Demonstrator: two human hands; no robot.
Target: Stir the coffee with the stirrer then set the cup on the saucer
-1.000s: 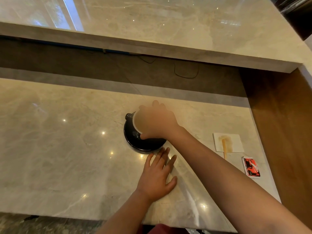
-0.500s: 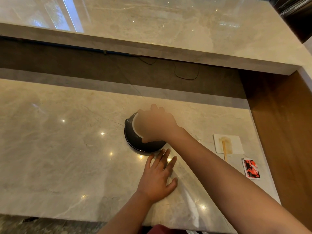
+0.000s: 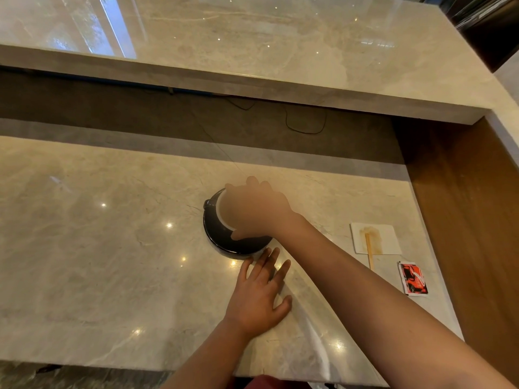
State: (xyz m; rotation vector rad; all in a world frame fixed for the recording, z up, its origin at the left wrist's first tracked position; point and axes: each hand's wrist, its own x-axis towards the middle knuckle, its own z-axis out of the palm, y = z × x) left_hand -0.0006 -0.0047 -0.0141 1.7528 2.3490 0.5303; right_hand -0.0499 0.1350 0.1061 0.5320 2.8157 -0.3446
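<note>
A black cup (image 3: 210,204) with a white inner rim sits over a black saucer (image 3: 224,242) in the middle of the marble counter. My right hand (image 3: 257,209) covers the cup from above, its fingers wrapped around the rim, so the coffee is hidden. Whether the cup rests on the saucer or hangs just above it, I cannot tell. My left hand (image 3: 259,296) lies flat on the counter just in front of the saucer, fingers spread. The wooden stirrer (image 3: 369,249) lies on a stained white napkin (image 3: 389,237) to the right.
A red sachet (image 3: 413,278) lies near the right end of the counter. A wooden side wall (image 3: 463,220) closes the right side. A raised marble ledge (image 3: 252,88) runs across the back, with a thin cable (image 3: 306,130) below it.
My right hand with the cup has sunk slightly toward the saucer. My left hand has stayed flat in the same spot.
</note>
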